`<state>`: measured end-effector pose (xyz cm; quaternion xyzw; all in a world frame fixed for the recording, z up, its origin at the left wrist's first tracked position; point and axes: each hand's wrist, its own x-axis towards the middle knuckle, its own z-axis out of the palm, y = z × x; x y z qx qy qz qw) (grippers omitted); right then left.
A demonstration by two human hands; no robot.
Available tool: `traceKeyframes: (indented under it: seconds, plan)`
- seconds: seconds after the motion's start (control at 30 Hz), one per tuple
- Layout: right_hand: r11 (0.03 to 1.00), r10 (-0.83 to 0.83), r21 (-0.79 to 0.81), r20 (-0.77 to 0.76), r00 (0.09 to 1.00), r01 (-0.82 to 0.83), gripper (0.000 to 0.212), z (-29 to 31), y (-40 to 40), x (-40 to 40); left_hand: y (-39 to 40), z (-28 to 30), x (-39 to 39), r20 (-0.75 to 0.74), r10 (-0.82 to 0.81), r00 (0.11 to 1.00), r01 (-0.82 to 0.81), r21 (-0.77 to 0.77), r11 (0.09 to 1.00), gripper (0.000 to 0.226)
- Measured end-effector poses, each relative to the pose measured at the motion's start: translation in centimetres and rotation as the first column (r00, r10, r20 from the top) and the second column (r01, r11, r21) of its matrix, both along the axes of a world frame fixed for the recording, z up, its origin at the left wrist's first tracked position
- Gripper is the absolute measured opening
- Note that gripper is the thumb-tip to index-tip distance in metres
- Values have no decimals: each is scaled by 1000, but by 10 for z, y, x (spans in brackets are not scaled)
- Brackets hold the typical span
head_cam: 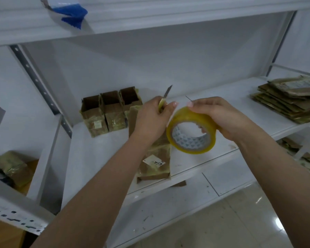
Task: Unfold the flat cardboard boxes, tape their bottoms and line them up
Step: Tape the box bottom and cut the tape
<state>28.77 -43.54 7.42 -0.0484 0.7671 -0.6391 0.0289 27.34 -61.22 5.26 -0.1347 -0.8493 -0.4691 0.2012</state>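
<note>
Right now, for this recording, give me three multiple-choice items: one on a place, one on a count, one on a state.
1. Where does the stack of flat brown cardboard boxes lie?
A. right end of the white shelf
B. floor
C. top shelf

2. How many opened brown cardboard boxes stand in the row?
A. one
B. three
C. five

3. What does the right hand hold?
A. nothing
B. a marker
C. the yellowish roll of clear tape

Answers: 1 A, the stack sits at the shelf's right end. 2 B, three open tops show side by side. 3 C, its fingers curl through the roll, while the left hand grips a small yellow-handled knife.
</note>
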Motion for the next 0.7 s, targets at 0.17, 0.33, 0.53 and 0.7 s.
traceKeyframes:
  seconds: [0.17, 0.33, 0.53, 0.7]
  plan:
    - [996, 93, 22, -58, 994, -92, 72, 10, 9, -7, -29, 2, 4, -118, 217, 969, -232, -141, 962, 37]
    - [952, 68, 303, -58, 996, -47, 56, 4, 19, -15, -84, -12, 17, -11, 349, 937, -349, -75, 934, 33]
    - [804, 112, 588, 4, 994, -92, 54, -15, 5, -16, -103, -48, 44, 84, 447, 891, -442, -71, 894, 41]
    - [820, 119, 562, 21, 993, -110, 66, -24, -3, -21, -110, -56, 41, 78, 472, 878, -463, -104, 880, 46]
